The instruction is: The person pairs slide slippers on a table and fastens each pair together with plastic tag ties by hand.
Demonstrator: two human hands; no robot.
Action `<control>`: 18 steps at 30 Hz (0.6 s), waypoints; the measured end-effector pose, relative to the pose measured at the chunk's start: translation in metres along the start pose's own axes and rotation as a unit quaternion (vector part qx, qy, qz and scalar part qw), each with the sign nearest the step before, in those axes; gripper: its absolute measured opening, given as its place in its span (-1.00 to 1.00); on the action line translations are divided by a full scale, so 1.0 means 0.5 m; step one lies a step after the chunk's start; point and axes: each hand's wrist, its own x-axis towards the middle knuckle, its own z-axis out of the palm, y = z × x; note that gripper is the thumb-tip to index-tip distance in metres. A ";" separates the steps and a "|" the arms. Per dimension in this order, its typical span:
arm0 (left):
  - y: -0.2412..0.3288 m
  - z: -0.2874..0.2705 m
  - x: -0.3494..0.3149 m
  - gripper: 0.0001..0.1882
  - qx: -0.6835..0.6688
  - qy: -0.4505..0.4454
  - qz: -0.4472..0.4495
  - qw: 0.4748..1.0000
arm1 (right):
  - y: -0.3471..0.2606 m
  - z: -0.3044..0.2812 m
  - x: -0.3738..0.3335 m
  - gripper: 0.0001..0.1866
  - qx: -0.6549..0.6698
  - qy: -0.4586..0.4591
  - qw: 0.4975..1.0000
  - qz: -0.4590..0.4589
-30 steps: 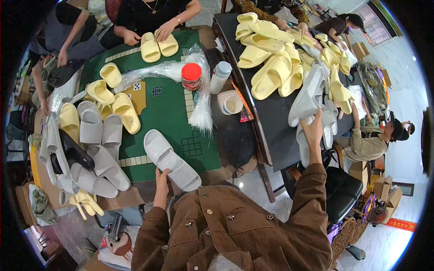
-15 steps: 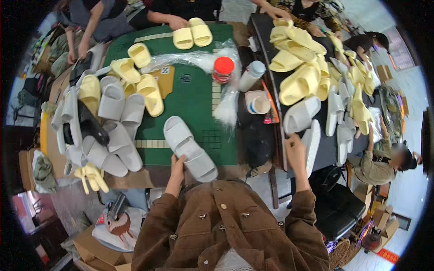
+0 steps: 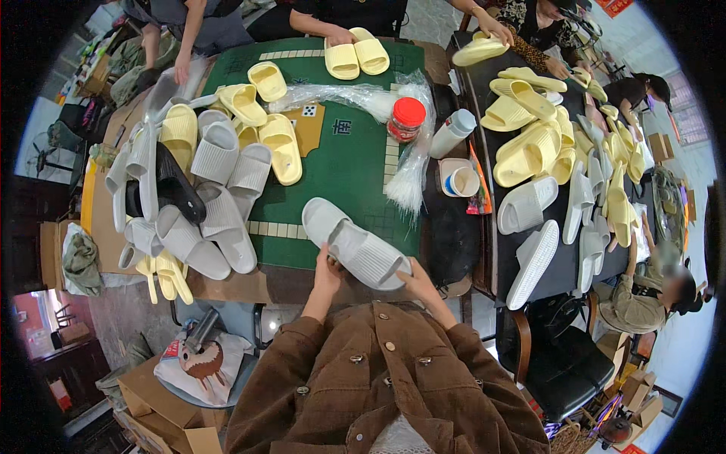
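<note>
A single grey slide slipper (image 3: 375, 256) lies slantwise between my hands at the near edge of the green mat (image 3: 348, 174). My left hand (image 3: 327, 274) is closed on its near side, around the middle. At the slipper's lower right end, my right hand (image 3: 420, 284) grips the edge with thumb and fingers. Grey slippers (image 3: 219, 219) lie heaped to the left, with yellow slippers (image 3: 281, 147) beside them and a black one (image 3: 178, 181) among them.
A red-lidded jar (image 3: 407, 119), white bottle (image 3: 453, 134) and paper cup (image 3: 462, 181) stand on the right. Plastic strands (image 3: 408, 185) lie near the jar. More yellow slippers (image 3: 529, 151) cover the dark table to the right. Co-workers' hands (image 3: 495, 26) handle slippers at the far side.
My right hand has come from the right-hand table to the grey slipper and now grips its end. The slipper has turned flatter. The whole view has shifted a little.
</note>
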 end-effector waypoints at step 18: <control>0.277 -0.009 -0.012 -0.54 -0.029 0.055 0.333 0.941 | -0.125 -0.208 -0.095 -0.55 -0.173 0.020 0.981 -0.087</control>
